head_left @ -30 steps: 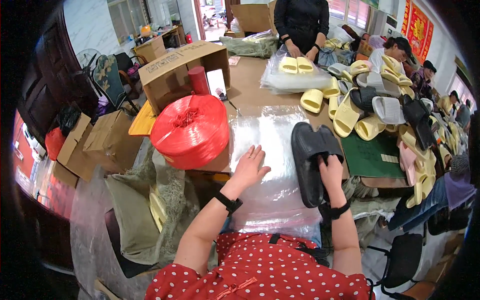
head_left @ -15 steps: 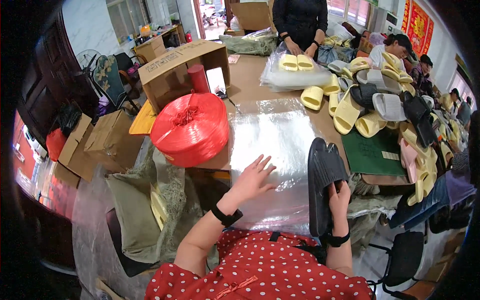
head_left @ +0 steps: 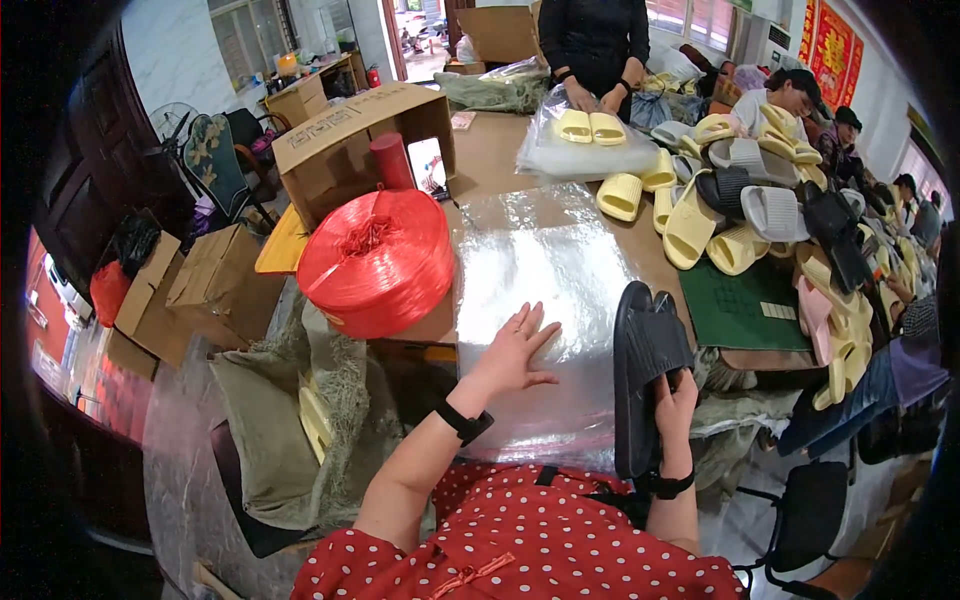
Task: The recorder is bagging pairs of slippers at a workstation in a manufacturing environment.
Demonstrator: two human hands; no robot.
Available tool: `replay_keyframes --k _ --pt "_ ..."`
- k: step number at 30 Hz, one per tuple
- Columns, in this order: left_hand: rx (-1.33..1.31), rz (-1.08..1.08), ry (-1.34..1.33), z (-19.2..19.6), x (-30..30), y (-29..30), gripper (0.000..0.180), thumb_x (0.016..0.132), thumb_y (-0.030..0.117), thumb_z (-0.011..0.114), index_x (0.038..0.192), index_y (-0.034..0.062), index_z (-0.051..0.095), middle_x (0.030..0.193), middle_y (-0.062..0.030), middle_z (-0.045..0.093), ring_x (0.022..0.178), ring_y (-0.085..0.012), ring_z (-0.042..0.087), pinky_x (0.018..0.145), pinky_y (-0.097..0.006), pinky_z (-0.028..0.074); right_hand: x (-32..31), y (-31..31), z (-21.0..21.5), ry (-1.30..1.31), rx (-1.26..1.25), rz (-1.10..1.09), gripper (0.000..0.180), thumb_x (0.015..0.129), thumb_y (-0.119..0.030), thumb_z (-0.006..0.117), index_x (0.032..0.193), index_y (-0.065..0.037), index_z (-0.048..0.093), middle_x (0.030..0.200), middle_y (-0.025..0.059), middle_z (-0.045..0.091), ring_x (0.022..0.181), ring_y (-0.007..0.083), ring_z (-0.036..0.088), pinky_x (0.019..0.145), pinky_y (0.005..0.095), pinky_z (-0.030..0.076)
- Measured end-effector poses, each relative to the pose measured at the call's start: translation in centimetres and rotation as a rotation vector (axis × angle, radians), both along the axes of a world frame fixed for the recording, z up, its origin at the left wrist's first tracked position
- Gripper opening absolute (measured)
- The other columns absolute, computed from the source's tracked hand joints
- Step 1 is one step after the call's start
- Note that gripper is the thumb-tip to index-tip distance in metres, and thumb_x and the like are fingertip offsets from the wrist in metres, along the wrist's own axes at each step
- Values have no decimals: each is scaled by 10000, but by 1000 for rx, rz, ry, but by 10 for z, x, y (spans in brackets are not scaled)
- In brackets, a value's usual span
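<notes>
We are pressing our left hand (head_left: 515, 350), fingers spread, flat on the clear plastic bags (head_left: 545, 290); our right hand (head_left: 676, 405) is gripping black slippers (head_left: 645, 370) upright at the table's near right edge.

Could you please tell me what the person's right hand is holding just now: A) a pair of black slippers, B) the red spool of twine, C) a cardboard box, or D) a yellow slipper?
A: the right hand grips a pair of black slippers upright at the table's edge, while the left hand lies flat on the clear plastic bags.
</notes>
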State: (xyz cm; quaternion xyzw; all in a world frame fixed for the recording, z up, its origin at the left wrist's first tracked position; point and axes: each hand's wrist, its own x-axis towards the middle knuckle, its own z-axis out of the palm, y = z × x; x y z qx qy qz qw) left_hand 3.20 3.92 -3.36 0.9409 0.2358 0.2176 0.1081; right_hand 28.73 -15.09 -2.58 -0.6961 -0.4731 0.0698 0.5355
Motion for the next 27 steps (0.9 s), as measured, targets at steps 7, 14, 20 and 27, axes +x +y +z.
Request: replay_keyframes --k 7,14,20,27 --pt "18 34 -22 8 -8 -10 771 775 523 738 1387 108 516 1540 -199 330 1414 -419 300 1143 -488 308 -7 0 7 -50 -29 -6 189 937 -55 567 1083 64 590 981 220 642 908 401 626 793 435 485" --pt "0 54 33 -1 -10 -7 562 890 368 674 1367 100 543 1467 -163 465 1369 -366 404 1128 -442 343 -8 -1 7 30 -37 2 190 944 -56 567 1086 68 588 1015 224 646 927 389 628 804 412 480" --pt "-79 45 -115 -2 -4 1 365 959 289 580 1253 77 632 1350 -186 567 1291 -394 480 1091 -454 381 -8 -4 12 79 7 35 228 942 -49 557 1132 76 554 1047 208 632 972 379 615 853 407 470" --pt "-605 215 -382 29 7 0 310 993 272 546 1167 58 688 1159 -166 684 1096 -288 638 939 -365 483 -33 -15 19 122 210 258 349 810 -15 612 1150 54 575 1056 190 603 982 353 606 879 394 473"
